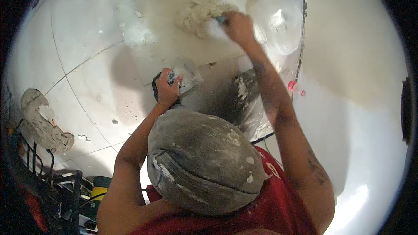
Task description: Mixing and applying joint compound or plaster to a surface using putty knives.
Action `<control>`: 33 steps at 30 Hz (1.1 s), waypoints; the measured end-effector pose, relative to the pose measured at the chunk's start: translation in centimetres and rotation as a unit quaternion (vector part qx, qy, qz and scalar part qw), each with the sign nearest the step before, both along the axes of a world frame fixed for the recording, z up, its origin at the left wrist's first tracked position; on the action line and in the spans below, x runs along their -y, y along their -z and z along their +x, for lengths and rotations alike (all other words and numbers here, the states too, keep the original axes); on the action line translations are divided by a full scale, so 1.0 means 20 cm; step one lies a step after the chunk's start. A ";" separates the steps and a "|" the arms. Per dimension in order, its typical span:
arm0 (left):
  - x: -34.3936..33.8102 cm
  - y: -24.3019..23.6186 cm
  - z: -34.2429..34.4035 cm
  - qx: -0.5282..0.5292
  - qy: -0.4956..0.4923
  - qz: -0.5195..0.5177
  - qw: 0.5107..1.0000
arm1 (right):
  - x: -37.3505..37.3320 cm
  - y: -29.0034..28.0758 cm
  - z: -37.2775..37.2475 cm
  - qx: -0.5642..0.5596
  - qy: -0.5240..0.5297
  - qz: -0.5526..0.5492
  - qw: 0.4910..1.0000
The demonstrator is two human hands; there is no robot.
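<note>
My right hand (238, 27) is closed around the teal handle of a small trowel or scraper (219, 18); its blade is blurred. The tool is at the edge of a heap of wet beige plaster (193, 17) on the floor. Nearer to me, my left hand (167, 86) grips a flat, squarish blade (187, 76) smeared with white plaster, perhaps a broad putty knife. Part of its handle is hidden by my fingers. Dusty grey trousers (204, 156) cover my bent knee just below.
A pink-capped clear bottle (296, 88) lies beside the white wall (348, 52) on the right. Crumpled clear plastic (278, 24) sits by the wall's dark edge. Left, a dirty cloth (45, 124) lies on the tiles, above a black metal rack (76, 196) and a green-yellow container (100, 189).
</note>
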State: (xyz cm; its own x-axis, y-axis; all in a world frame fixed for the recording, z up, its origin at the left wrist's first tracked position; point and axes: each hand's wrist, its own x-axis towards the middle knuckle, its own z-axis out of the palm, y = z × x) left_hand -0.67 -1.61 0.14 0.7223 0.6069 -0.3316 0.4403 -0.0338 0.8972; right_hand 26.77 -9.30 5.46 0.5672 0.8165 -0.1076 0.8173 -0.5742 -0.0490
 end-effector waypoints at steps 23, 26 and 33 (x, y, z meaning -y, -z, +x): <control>0.00 -0.02 0.03 0.030 0.018 0.042 0.999 | 0.02 0.04 -0.05 0.035 0.024 -0.014 0.999; -0.01 -0.03 0.03 0.045 0.023 0.061 0.997 | 0.01 -0.07 0.10 -0.060 0.092 -0.065 0.992; 0.00 -0.04 0.03 -0.004 0.028 -0.015 0.999 | 0.03 0.03 0.07 -0.055 0.073 -0.014 0.996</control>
